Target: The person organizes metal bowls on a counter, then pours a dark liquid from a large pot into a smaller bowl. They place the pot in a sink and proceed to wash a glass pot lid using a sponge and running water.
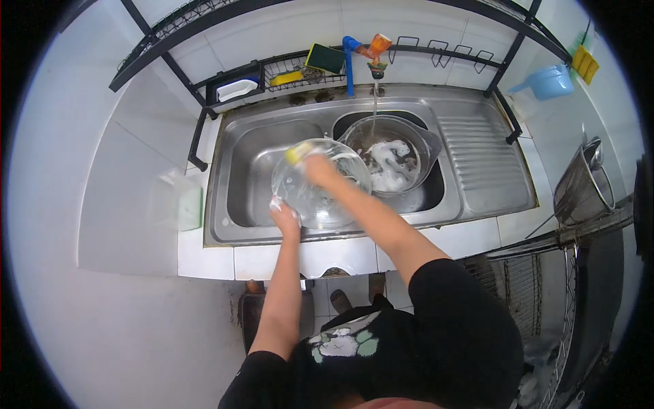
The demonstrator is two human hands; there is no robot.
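Observation:
My left hand (286, 217), with suds on its fingers, grips the near left rim of a round, clear lid or shallow bowl (327, 209); which of the two I cannot tell. This soapy piece is held over the divider of the double-bowl steel sink (255, 235). My right hand (319, 171) reaches across it, blurred, with a yellow sponge (296, 155) in its fingers against the surface. Beside it, in the right bowl, sits a large clear container (424, 168) holding water and white foam (388, 158). Water runs into it from the orange-handled faucet (378, 69).
A ribbed drainboard (480, 153) adjoins the sink on the right. Behind stands a black rack with a wire basket (306, 76) holding sponges. A light-blue dipper (552, 83) hangs at right, above a mesh utensil holder (580, 189). A translucent container (189, 207) stands at left.

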